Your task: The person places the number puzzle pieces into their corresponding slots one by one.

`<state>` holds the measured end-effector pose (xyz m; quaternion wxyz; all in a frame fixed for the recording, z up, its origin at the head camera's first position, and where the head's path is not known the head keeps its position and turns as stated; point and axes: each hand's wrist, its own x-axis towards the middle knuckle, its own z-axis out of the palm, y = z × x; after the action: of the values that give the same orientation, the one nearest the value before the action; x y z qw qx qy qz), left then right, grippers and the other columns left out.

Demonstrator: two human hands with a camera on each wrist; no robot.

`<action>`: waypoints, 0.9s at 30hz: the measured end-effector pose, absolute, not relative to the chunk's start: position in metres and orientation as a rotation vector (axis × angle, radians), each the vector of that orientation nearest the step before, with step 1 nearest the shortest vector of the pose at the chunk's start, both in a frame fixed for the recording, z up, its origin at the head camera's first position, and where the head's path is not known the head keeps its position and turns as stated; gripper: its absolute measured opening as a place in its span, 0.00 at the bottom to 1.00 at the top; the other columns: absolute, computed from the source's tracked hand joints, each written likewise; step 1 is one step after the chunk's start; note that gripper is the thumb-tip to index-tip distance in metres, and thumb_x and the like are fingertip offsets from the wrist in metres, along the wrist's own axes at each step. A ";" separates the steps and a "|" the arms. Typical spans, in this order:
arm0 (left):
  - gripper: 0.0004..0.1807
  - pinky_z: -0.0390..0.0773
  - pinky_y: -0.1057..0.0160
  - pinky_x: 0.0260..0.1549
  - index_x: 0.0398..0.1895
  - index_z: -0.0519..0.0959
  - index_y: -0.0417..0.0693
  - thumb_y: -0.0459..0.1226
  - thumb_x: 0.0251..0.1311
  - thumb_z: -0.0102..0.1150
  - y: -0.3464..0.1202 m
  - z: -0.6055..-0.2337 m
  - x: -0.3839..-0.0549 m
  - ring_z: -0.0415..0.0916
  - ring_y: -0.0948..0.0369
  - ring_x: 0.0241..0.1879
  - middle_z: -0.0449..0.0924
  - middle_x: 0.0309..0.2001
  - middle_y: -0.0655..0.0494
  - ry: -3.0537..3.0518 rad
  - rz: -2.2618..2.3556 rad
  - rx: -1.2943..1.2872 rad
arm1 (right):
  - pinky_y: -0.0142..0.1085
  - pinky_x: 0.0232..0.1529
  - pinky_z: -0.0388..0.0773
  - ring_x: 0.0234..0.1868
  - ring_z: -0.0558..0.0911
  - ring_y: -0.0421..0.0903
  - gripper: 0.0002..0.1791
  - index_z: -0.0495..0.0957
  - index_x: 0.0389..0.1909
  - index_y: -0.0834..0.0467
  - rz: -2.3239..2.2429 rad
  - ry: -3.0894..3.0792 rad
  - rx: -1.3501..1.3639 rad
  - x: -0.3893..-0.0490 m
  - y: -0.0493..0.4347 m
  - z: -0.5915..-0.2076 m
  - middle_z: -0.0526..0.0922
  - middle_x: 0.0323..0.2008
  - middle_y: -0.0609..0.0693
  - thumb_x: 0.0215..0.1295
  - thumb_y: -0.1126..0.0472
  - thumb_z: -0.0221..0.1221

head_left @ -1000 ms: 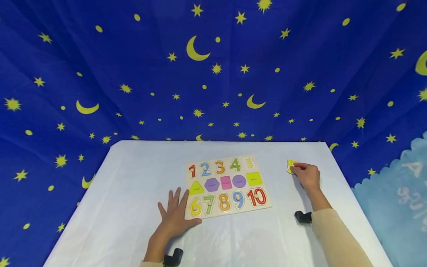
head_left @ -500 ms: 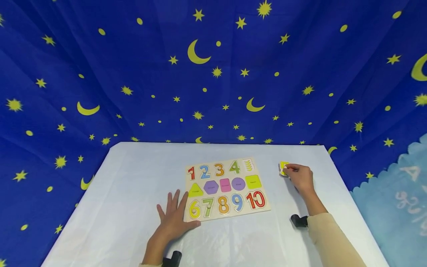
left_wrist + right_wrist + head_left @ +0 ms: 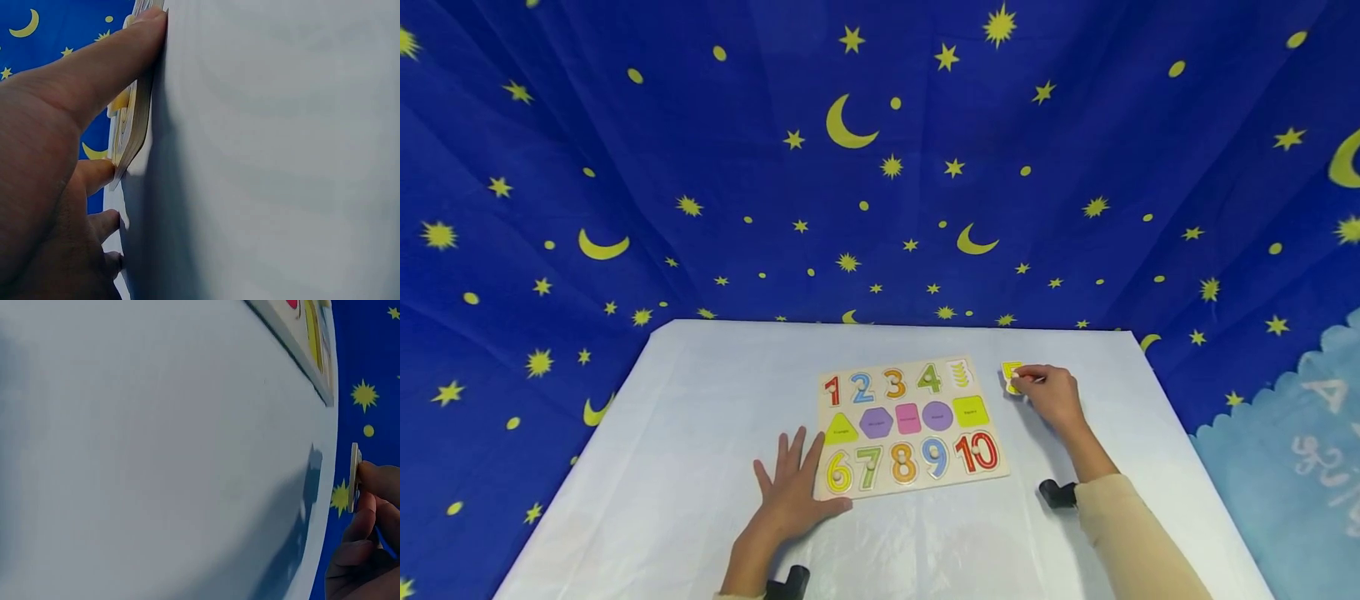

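Note:
A wooden number puzzle board [image 3: 880, 402] lies on the white table, with knobbed numbers in its top and bottom rows and coloured shapes between them. Its top right recess [image 3: 959, 375] shows small yellow leaf-like marks and holds no piece. My left hand [image 3: 788, 493] rests spread at the board's lower left corner, thumb and fingertips against the edges; the left wrist view shows the thumb [image 3: 112, 62] along the side. To the right of the board, my right hand [image 3: 1054, 400] pinches the yellow number 5 puzzle piece [image 3: 1011, 372]. In the right wrist view the piece [image 3: 354, 478] is held above the table.
The white table [image 3: 715, 375] reaches back to a blue cloth [image 3: 760, 167] with yellow moons and stars. A light blue panel [image 3: 1292, 450] stands at the right. Black wrist mounts sit at both wrists, the right one [image 3: 1057, 493] low over the table.
My right hand has moved left toward the board, carrying the number 5 puzzle piece. The left hand has stayed at the board's corner. The head view has shifted slightly.

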<state>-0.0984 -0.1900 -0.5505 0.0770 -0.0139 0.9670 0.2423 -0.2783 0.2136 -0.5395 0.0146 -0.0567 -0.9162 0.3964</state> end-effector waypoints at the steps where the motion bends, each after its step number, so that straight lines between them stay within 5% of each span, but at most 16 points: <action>1: 0.63 0.23 0.28 0.57 0.76 0.51 0.50 0.64 0.39 0.69 -0.190 -0.551 -0.098 0.26 0.41 0.73 0.39 0.76 0.43 2.890 0.722 -0.049 | 0.34 0.23 0.72 0.30 0.75 0.48 0.19 0.82 0.48 0.63 1.245 -2.855 -0.173 -0.279 0.211 -0.540 0.81 0.32 0.54 0.60 0.56 0.64; 27: 0.62 0.23 0.28 0.57 0.76 0.51 0.52 0.65 0.39 0.69 -0.191 -0.552 -0.099 0.24 0.43 0.73 0.38 0.76 0.44 2.881 0.727 -0.055 | 0.33 0.23 0.71 0.31 0.75 0.48 0.16 0.83 0.44 0.63 1.289 -2.905 -0.039 -0.290 0.158 -0.544 0.80 0.33 0.55 0.60 0.57 0.64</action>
<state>-0.0994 -0.1911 -0.5524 0.0845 -0.0184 0.9659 0.2439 -0.2902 0.1578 -0.5440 -0.0184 -0.0123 -0.9138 0.4056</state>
